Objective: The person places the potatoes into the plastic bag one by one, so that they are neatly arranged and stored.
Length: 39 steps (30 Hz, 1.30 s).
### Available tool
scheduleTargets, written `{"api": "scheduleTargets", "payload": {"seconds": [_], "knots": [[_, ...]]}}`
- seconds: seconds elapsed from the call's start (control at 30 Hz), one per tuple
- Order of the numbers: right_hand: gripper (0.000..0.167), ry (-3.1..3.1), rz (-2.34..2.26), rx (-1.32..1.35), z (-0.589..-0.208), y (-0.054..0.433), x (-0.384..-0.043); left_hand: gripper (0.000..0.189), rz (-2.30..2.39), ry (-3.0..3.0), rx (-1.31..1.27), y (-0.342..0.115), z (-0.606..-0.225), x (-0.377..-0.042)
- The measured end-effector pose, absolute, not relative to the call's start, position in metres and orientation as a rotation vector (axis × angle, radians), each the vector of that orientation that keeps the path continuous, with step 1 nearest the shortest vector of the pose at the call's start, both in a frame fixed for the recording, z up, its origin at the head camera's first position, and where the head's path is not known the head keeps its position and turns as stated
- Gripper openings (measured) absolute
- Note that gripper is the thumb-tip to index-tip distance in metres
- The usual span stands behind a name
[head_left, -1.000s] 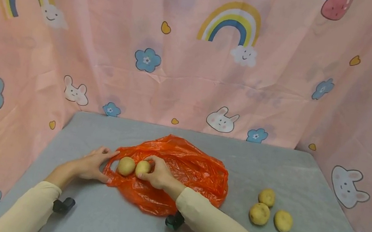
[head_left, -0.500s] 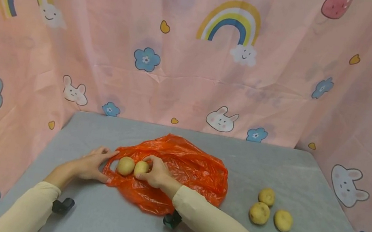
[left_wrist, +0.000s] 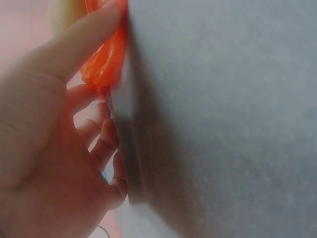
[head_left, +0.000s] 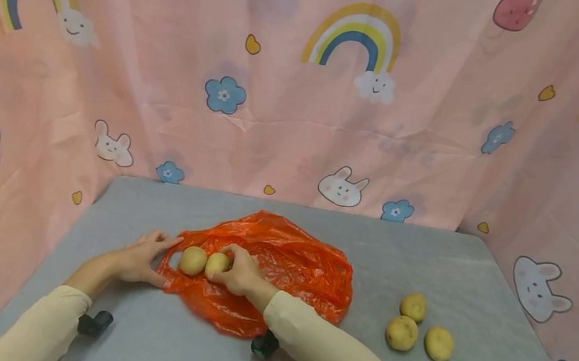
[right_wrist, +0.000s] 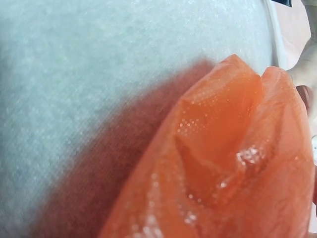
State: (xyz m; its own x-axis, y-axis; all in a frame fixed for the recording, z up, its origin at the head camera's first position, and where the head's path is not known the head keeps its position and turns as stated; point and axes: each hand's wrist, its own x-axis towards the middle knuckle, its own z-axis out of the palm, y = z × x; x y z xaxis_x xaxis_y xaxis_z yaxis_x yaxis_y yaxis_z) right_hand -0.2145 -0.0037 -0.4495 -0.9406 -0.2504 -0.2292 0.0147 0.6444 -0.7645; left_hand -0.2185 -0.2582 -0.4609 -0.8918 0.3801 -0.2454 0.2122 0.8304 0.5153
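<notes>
A crumpled orange plastic bag (head_left: 304, 266) lies on the grey table with its opening toward the left. My left hand (head_left: 141, 256) holds the bag's left edge, thumb near and index finger far, spread apart; in the left wrist view orange film (left_wrist: 106, 62) sits between thumb and index finger. A potato (head_left: 192, 261) rests just inside that opening. Right beside it, my right hand (head_left: 240, 271) pinches a second potato (head_left: 218, 265) between thumb and fingers. The right wrist view is mostly filled by the bag (right_wrist: 223, 163), which hides that hand's fingers.
Three more potatoes, one of them at the front (head_left: 439, 344), sit close together on the table's right side. The grey table (head_left: 169, 352) is bordered by a pink patterned curtain (head_left: 271, 152) at the back and sides.
The head view has shifted slightly. My right hand and its potato have edged a little to the left, up against the other potato. My left hand keeps its place on the bag.
</notes>
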Motion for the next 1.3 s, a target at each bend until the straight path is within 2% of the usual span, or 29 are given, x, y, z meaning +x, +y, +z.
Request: {"api": "scheduleTargets", "payload": {"seconds": [1.3], "knots": [[0.045, 2.517, -1.253, -0.287, -0.4563, -0.0002, -0.2190, 0.099, 0.703, 2.669, 0.468, -0.2584, -0.4622, -0.2179]]}}
